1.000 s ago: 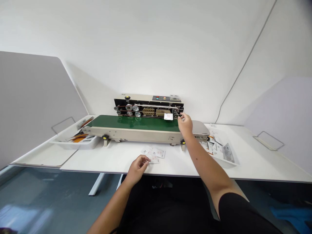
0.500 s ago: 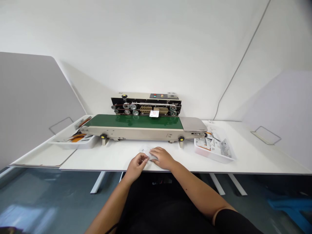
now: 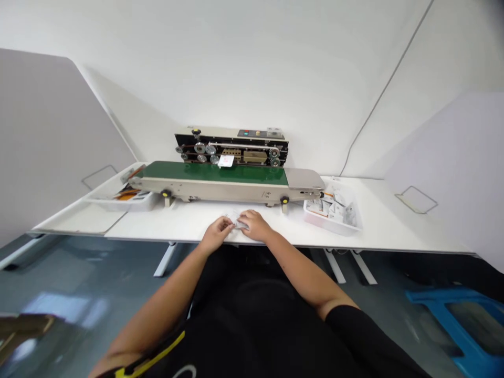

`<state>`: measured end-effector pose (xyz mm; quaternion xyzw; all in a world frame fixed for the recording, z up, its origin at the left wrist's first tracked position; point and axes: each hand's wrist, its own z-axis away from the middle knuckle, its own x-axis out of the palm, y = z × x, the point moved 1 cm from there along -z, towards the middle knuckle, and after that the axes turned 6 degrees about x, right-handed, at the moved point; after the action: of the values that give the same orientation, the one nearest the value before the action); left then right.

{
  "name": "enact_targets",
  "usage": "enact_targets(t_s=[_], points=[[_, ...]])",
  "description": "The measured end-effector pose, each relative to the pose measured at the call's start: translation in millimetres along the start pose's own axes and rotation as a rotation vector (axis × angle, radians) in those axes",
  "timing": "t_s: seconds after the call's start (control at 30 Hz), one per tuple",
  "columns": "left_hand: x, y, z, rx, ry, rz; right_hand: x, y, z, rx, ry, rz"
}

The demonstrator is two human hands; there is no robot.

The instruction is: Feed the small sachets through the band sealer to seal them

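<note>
A small whitish packet [image 3: 238, 224] lies at the table's front edge between my hands; its print is too small to read. My left hand [image 3: 216, 231] pinches the packet's left side with thumb and fingertips. From the right, my right hand [image 3: 255, 226] curls its fingers over the packet and grips it. Just beyond both hands stands a band sealing machine [image 3: 232, 149] with a green conveyor belt [image 3: 173, 171]. Another white packet with red print [image 3: 226, 160] stands in the machine's sealing band, above the belt.
To the right of the machine is a white bin [image 3: 334, 224] of several packets. At the belt's left end sits another white bin [image 3: 114, 205] with orange and white packets. A blue stool [image 3: 444, 299] stands on the floor at the right.
The packet in the sealing band has moved left along the machine. Both hands still hold the small packet at the table edge. My view has tilted down.
</note>
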<state>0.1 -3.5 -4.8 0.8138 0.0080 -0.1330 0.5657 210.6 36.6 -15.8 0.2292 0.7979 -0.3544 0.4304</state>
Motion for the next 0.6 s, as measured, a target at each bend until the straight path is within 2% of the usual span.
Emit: enact_targets(t_s=[0.13, 0.27, 0.43, 0.6], points=[[-2, 1, -2, -0.053, 0.020, 0.074, 0, 1, 0, 0.037, -0.030, -0.005], [-4, 6, -4, -0.097, 0.071, 0.051, -5, -5, 2, 0.024, -0.047, 0.025], [-3, 5, -27, -0.073, 0.098, -0.001, -11, -13, 4, -0.028, 0.093, 0.110], [-5, 5, -56, 0.026, 0.204, -0.084, -14, -14, 5, 0.057, 0.248, 0.131]])
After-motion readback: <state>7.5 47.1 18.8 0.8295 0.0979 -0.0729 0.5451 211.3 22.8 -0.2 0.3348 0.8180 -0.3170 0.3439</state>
